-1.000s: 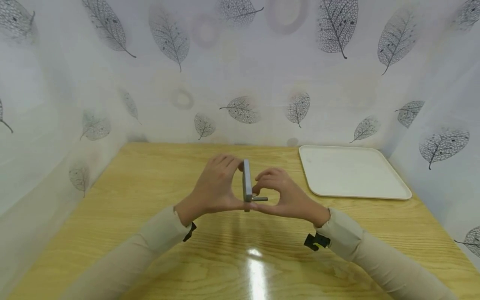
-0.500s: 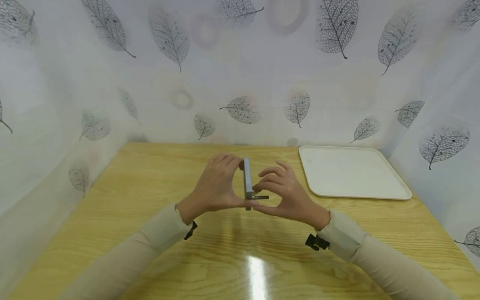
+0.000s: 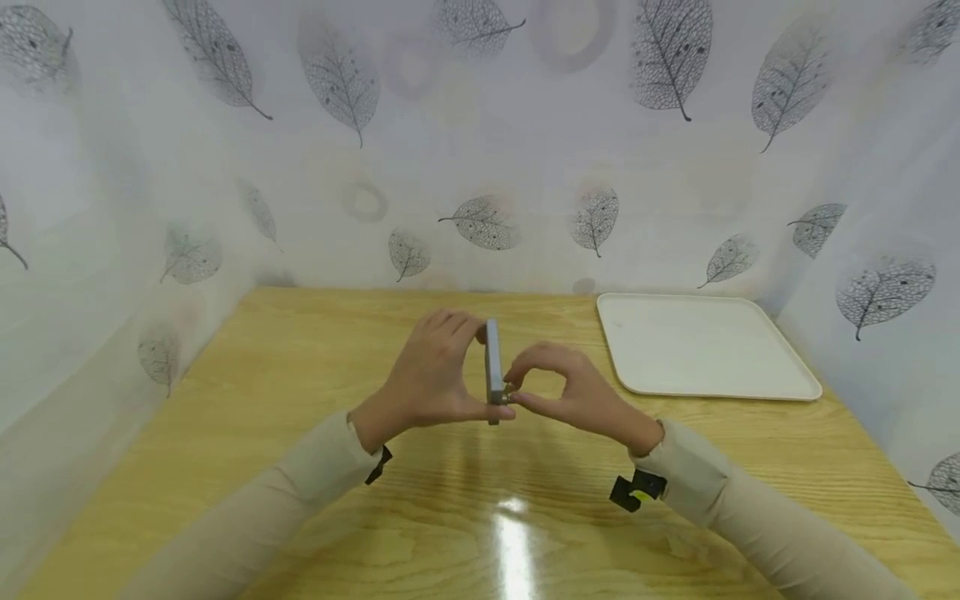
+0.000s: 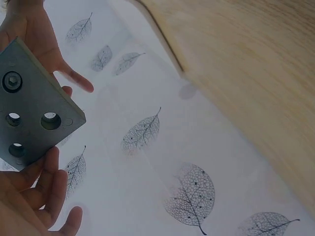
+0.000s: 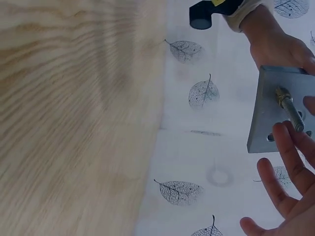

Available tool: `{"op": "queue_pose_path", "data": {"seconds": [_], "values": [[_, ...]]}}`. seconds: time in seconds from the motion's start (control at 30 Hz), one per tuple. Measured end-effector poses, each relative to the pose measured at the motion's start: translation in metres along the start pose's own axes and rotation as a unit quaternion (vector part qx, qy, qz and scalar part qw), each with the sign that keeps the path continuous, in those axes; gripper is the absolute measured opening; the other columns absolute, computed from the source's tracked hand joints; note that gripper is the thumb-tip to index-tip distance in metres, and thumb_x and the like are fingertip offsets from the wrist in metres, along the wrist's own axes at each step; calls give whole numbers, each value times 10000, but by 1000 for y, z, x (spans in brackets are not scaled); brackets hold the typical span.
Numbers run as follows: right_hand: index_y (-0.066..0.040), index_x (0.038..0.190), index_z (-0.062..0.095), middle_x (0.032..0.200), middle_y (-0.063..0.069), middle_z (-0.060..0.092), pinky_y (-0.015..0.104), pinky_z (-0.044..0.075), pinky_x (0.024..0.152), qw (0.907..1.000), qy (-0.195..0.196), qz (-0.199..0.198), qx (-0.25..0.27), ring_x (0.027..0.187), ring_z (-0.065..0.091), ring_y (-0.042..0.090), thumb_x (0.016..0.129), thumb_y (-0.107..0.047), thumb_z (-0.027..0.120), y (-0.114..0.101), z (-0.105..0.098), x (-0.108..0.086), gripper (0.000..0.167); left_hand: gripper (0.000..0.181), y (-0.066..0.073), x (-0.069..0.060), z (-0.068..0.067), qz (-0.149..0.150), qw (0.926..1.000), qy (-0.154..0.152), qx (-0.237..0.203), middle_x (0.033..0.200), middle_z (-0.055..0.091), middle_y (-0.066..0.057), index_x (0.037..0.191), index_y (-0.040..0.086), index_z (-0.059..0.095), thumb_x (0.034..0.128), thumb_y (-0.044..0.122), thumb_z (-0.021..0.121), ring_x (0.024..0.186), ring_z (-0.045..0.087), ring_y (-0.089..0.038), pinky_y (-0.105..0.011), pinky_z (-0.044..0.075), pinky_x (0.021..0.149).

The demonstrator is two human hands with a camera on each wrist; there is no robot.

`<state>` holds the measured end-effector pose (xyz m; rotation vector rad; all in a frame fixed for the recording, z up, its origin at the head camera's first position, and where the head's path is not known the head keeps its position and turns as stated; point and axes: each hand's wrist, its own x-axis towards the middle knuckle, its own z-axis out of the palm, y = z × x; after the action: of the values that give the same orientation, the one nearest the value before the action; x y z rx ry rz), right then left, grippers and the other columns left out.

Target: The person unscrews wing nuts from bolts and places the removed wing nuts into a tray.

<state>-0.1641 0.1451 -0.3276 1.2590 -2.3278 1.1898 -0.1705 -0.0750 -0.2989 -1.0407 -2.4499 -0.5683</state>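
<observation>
A grey metal plate (image 3: 493, 362) stands on edge above the table, gripped by the left hand (image 3: 438, 367) with fingers at its top and thumb at its lower edge. In the right wrist view, a bolt (image 5: 293, 114) sticks out of the plate (image 5: 265, 105), with a brass-coloured nut (image 5: 282, 94) close to the face. Thumb and forefinger of the right hand (image 3: 581, 396) pinch around the bolt, partly hiding it. From the left wrist view, the plate's other face (image 4: 32, 98) shows a round socket head (image 4: 13, 81) and several holes.
A white tray (image 3: 708, 346) lies at the back right of the wooden table (image 3: 322, 333). Behind and at both sides hangs a pale curtain (image 3: 510, 150) with leaf prints.
The right fingers, spread and partly lifted half a second ago, have curled back around the bolt, and its end no longer shows in the head view. The left hand's hold looks unchanged.
</observation>
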Motion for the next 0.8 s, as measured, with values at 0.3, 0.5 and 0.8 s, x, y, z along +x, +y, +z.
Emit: {"op": "queue_pose_path", "data": {"seconds": [0.3, 0.5, 0.8], "values": [[-147, 983, 678, 931, -26, 691, 476, 432, 982, 9878, -551, 1356, 533, 949, 634, 117, 860, -146, 676, -7, -1, 0, 123, 810, 1, 0, -1, -44, 10000, -4, 16, 981, 605, -27, 1062, 90, 573, 535, 672, 774, 967, 522, -197, -400, 423, 898], [-144, 969, 679, 953, -21, 696, 464, 449, 959, 9891, -495, 1306, 457, 963, 635, 119, 846, -134, 690, -9, 2, 1, 124, 810, 2, -2, -2, -56, 10000, 57, 42, 978, 612, -26, 1055, 88, 579, 532, 677, 772, 961, 527, -197, -406, 426, 898], [-130, 968, 676, 969, 21, 692, 344, 500, 897, 9962, -231, 681, 482, 942, 634, 108, 836, -82, 692, -8, 4, -1, 141, 797, 1, -2, -1, 20, 9999, 140, 47, 973, 613, -28, 1054, 86, 579, 539, 661, 775, 944, 524, -191, -396, 428, 886]]}}
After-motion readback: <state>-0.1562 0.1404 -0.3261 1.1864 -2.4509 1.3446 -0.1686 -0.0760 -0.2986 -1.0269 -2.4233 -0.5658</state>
